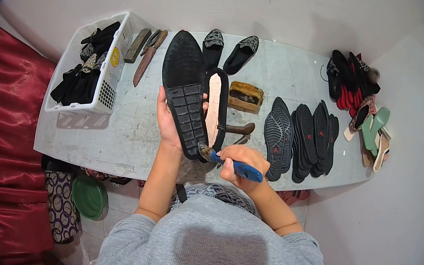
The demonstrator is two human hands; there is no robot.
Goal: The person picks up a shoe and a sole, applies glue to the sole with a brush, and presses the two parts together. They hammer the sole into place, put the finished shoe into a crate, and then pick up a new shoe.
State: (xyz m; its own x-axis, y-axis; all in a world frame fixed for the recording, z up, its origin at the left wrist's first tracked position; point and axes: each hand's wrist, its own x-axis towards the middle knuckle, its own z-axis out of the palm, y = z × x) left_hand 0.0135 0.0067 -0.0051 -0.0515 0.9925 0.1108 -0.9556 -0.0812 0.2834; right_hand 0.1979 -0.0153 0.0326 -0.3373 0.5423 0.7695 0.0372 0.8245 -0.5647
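Observation:
My left hand point(169, 122) grips a large black shoe sole point(188, 102), its gridded face turned up toward me and its toe pointing away. In my right hand point(244, 163) is a brush with a blue handle point(246, 171), and its bristles point(205, 152) are right at the heel end of the sole. Just beside the sole, a black shoe with a pale strip along its middle point(215, 106) shows a few of my left fingertips at its edge. Close by are a grimy yellow-brown box point(245, 97) and a hammer point(242, 129), partly hidden behind that shoe.
Black patterned shoes point(242, 55) stand at the table's back. Stacked black soles point(305, 139) lie to the right, with shoes point(352, 81) and a green sandal point(374, 130) beyond. Left are a white basket point(107, 78) of shoes, a knife point(144, 65) and a block point(137, 45).

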